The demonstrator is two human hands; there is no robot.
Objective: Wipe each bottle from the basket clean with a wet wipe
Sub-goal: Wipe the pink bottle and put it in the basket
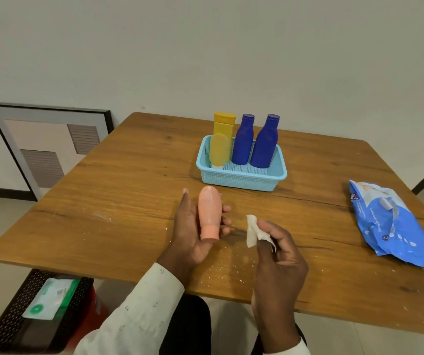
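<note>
My left hand (189, 226) holds a pink bottle (209, 213) over the table, cap toward me, fingers curled round its far side. Just to its right, my right hand (277, 257) pinches a folded white wet wipe (254, 231), a small gap away from the bottle. Behind them stands a light blue basket (241, 176) holding a yellow bottle (222, 139), a smaller yellow tube (219, 149) in front of it, and two dark blue bottles (243, 139) (266, 142).
A blue pack of wet wipes (390, 224) lies on the wooden table (118, 201) at the right. White crumbs speckle the table's near edge. A framed picture (44, 144) leans on the wall at left; a black perforated crate (34, 308) sits on the floor.
</note>
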